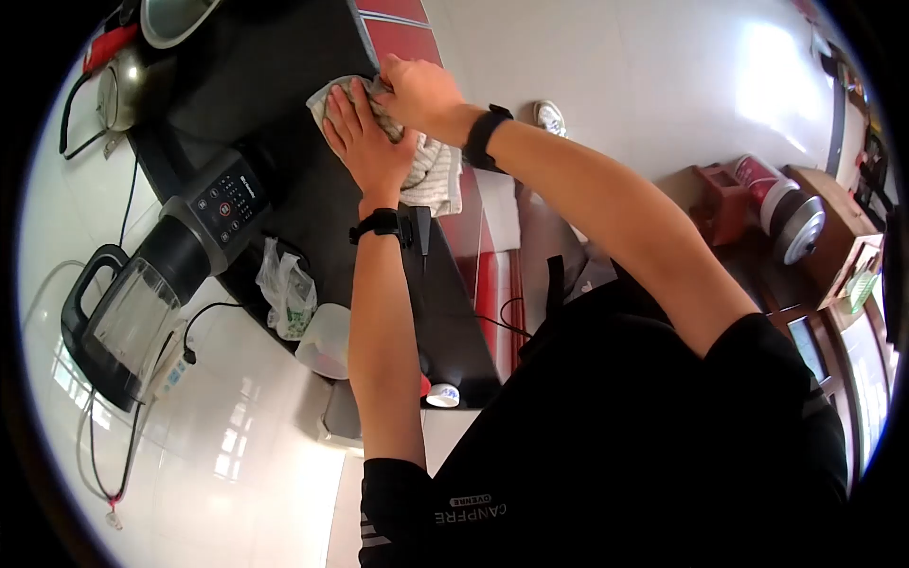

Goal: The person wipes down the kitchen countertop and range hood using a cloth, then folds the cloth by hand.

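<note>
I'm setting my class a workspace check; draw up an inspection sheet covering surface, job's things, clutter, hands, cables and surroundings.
Surface: black countertop, partly covered by the items below.
Job's things: striped cloth, bunched on the countertop and reaching past its front edge.
Clutter: blender with a clear jug, plastic bag, white container, metal bowl.
Hands: left hand spread on the cloth; right hand curled at the cloth's edge, grip unclear.
Cables: black cable leading to a plug near a white power strip.
Surroundings: white tiled wall, red cabinet fronts, pale floor.
</note>
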`<action>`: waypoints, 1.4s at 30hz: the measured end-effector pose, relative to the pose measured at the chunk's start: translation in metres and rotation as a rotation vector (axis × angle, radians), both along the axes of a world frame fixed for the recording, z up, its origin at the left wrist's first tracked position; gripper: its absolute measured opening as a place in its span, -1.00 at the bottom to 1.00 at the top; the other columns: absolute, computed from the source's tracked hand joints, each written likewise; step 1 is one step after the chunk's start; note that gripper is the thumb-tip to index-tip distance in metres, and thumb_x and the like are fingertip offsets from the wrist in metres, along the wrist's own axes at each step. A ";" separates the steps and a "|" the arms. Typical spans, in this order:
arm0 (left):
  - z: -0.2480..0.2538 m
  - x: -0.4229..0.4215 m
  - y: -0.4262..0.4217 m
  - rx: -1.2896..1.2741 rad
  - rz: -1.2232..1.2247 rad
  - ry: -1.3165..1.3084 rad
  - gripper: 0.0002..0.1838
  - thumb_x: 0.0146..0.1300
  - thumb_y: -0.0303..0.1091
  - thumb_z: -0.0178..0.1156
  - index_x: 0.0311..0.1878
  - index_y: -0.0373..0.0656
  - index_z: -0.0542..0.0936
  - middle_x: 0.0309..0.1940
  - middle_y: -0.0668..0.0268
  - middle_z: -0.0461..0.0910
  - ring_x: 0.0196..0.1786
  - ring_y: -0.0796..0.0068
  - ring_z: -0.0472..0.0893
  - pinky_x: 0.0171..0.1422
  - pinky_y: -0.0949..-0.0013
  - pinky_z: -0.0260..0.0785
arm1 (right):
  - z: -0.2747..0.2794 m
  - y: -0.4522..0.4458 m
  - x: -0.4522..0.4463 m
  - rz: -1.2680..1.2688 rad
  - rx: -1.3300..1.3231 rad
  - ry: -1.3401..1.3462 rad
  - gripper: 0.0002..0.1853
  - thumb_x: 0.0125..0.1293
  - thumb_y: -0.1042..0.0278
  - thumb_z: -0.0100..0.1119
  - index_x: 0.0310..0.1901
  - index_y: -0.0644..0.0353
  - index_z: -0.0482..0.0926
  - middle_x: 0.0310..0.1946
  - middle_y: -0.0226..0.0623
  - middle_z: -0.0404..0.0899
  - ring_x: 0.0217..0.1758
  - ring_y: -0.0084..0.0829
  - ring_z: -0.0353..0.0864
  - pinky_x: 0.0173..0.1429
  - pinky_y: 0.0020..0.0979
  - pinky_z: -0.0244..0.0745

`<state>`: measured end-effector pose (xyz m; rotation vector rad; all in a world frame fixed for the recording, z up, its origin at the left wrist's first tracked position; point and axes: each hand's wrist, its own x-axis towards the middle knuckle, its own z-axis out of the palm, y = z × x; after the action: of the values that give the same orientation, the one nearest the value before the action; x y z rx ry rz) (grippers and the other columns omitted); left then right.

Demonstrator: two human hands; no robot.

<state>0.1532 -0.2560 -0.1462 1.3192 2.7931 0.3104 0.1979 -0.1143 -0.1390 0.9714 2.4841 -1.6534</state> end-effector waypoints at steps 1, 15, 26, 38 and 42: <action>0.000 -0.002 0.003 0.029 0.014 0.004 -0.02 0.12 0.09 0.29 0.56 -0.10 0.18 0.57 -0.01 0.10 0.61 0.02 0.07 0.64 -0.11 -0.18 | 0.001 0.003 -0.004 0.077 -0.023 -0.097 -0.70 0.30 0.20 0.24 -0.08 0.24 0.53 -0.27 -0.02 0.70 -0.12 0.02 0.68 -0.06 -0.06 0.55; 0.028 -0.013 0.001 0.082 0.137 -0.240 0.04 -0.03 -0.02 0.43 0.57 0.07 0.21 0.57 0.15 0.14 0.62 0.16 0.07 0.67 -0.05 -0.20 | 0.025 0.018 -0.037 0.304 0.147 -0.362 -0.60 0.21 0.12 0.32 -0.10 0.26 0.52 -0.24 0.07 0.68 -0.10 0.16 0.66 -0.03 0.03 0.55; 0.031 -0.020 -0.001 0.065 0.153 -0.312 0.02 -0.03 0.02 0.38 0.56 0.11 0.22 0.57 0.20 0.15 0.62 0.26 0.09 0.69 0.01 -0.21 | 0.019 0.035 -0.064 0.577 0.324 -0.453 -0.60 0.03 0.03 0.38 -0.31 0.24 0.64 -0.31 0.06 0.69 -0.14 0.06 0.71 -0.06 -0.05 0.60; 0.040 -0.022 0.006 0.040 0.256 -0.381 -0.06 0.02 -0.03 0.32 0.55 0.18 0.25 0.58 0.29 0.14 0.61 0.31 0.11 0.70 0.05 -0.20 | 0.027 0.083 -0.139 1.241 0.114 -0.605 -0.65 0.06 0.19 0.22 -0.28 0.32 0.73 -0.29 0.07 0.72 -0.16 0.05 0.72 -0.03 -0.09 0.60; 0.044 -0.022 0.018 -0.080 0.331 -0.406 -0.06 0.01 -0.06 0.32 0.56 0.23 0.24 0.59 0.30 0.12 0.62 0.32 0.09 0.70 0.07 -0.22 | 0.035 0.095 -0.142 1.280 0.058 -0.525 -0.63 0.17 0.11 0.20 -0.27 0.30 0.74 -0.27 0.04 0.72 -0.16 0.02 0.72 -0.03 -0.08 0.59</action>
<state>0.1316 -0.2378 -0.1021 0.6776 2.6231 0.4170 0.0555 -0.0189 -0.1042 -0.2458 1.9524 -0.7471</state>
